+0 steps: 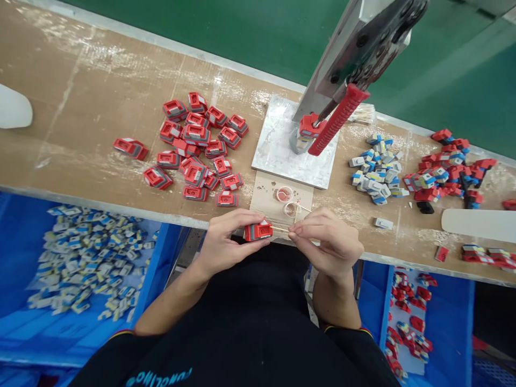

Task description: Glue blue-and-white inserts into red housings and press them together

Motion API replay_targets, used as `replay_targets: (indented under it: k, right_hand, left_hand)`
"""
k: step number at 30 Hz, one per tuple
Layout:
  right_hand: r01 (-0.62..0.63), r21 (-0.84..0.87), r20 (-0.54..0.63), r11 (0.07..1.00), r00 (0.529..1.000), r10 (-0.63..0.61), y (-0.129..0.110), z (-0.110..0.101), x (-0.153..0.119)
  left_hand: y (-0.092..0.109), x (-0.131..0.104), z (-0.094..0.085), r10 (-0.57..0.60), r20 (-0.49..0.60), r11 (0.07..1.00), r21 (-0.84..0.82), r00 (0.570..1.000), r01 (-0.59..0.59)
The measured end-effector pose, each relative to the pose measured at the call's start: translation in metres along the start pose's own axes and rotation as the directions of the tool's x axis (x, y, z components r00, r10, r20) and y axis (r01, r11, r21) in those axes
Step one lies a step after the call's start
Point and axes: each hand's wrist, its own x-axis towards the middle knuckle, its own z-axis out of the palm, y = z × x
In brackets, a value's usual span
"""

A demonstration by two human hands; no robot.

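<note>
My left hand [229, 236] is closed around a red and grey plastic toy part [258, 231], its hollow side facing up. Pinched in my right hand [328, 239] is a thin wooden stick [280, 229], whose tip meets the right end of the red part. Just beyond my hands, two small round cups sit on a piece of cardboard [264, 193]: one cup [284, 194] has reddish contents, and the nearer cup [292, 209] has a stick leaning in it. Many similar red and grey parts [196, 134] lie loosely grouped to the left.
A hand press with a red lever [339, 119] stands on a metal plate [274, 145]. White-blue parts [377, 169] and red parts [447, 166] are heaped to its right. Blue bins [153, 274] with more parts flank me below the table edge.
</note>
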Motion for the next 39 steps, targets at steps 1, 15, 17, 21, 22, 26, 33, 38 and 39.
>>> replay_targets:
  k: [1, 15, 17, 21, 22, 26, 33, 38, 39]
  right_hand:
    - [-0.001, 0.000, 0.005, 1.000, 1.000, 0.001, 0.000, -0.001, 0.000]
    - [0.004, 0.152, 0.040, 0.988, 0.999, -0.010, -0.007, 0.009, -0.003]
    - [0.011, 0.152, 0.047, 0.988, 0.999, -0.018, -0.007, 0.009, -0.003]
    - [-0.006, 0.096, 0.062, 0.995, 0.998, 0.000, -0.004, 0.002, -0.003]
    - [-0.010, 0.079, 0.063, 0.997, 0.998, 0.005, -0.004, 0.000, -0.003]
    - [0.000, 0.054, 0.070, 0.999, 0.998, -0.004, -0.004, -0.002, -0.003]
    - [0.015, 0.015, 0.017, 1.000, 1.000, -0.015, -0.003, 0.002, -0.003]
    - [0.013, 0.023, 0.072, 1.000, 0.997, -0.014, -0.003, 0.001, -0.002]
    - [0.005, 0.032, 0.086, 0.999, 0.996, -0.007, -0.004, 0.001, -0.002]
  left_hand:
    - [0.000, 0.000, 0.000, 0.005, -0.002, 1.000, 0.004, 1.000, -0.005]
    - [-0.004, -0.001, 0.003, 0.034, 0.003, 0.998, -0.049, 0.999, -0.034]
    - [-0.004, -0.002, 0.002, 0.030, -0.002, 0.999, -0.043, 1.000, -0.031]
    - [-0.002, -0.002, -0.001, 0.023, -0.008, 0.999, -0.027, 1.000, -0.023]
    - [-0.002, -0.001, -0.001, 0.022, -0.009, 0.999, -0.027, 1.000, -0.022]
    - [0.000, -0.001, 0.000, 0.023, -0.015, 1.000, -0.013, 1.000, -0.023]
    - [0.003, 0.001, -0.004, 0.033, 0.028, 0.999, 0.031, 0.999, -0.034]
    - [0.004, 0.002, -0.004, 0.033, 0.026, 0.999, 0.042, 0.999, -0.034]
    - [0.004, 0.002, -0.004, 0.035, 0.027, 0.999, 0.038, 0.999, -0.036]
